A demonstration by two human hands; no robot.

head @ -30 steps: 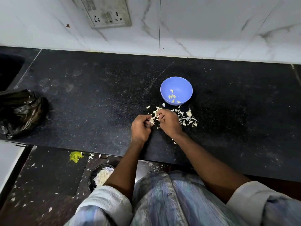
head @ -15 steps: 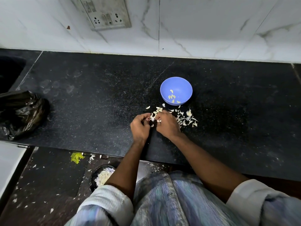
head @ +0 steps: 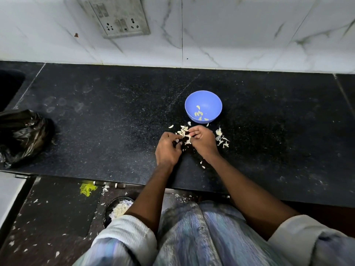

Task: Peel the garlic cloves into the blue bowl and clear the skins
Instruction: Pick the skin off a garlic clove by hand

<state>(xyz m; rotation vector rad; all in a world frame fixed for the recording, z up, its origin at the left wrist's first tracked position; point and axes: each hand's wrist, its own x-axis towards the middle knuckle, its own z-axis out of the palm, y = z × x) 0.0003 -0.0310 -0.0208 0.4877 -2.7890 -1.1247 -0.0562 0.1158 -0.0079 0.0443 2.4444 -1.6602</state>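
A small blue bowl (head: 203,98) stands on the black counter (head: 115,131) with several peeled garlic cloves (head: 199,113) at its bottom. Just in front of it lies a scatter of white garlic skins (head: 221,138). My left hand (head: 167,148) and my right hand (head: 203,140) meet over the skins, fingers curled. Both pinch a garlic clove with loose skin (head: 187,138) between their fingertips; the clove itself is mostly hidden by the fingers.
A crumpled black plastic bag (head: 23,135) lies at the counter's left edge. A wall socket (head: 119,18) sits on the marble backsplash. Below the counter, a dark bin with white skins (head: 119,208) stands on the littered floor, near a yellow scrap (head: 87,189).
Both hands have stayed over the skin pile, working the clove. The right hand has lifted its fingers slightly, uncovering more skins near the bowl.
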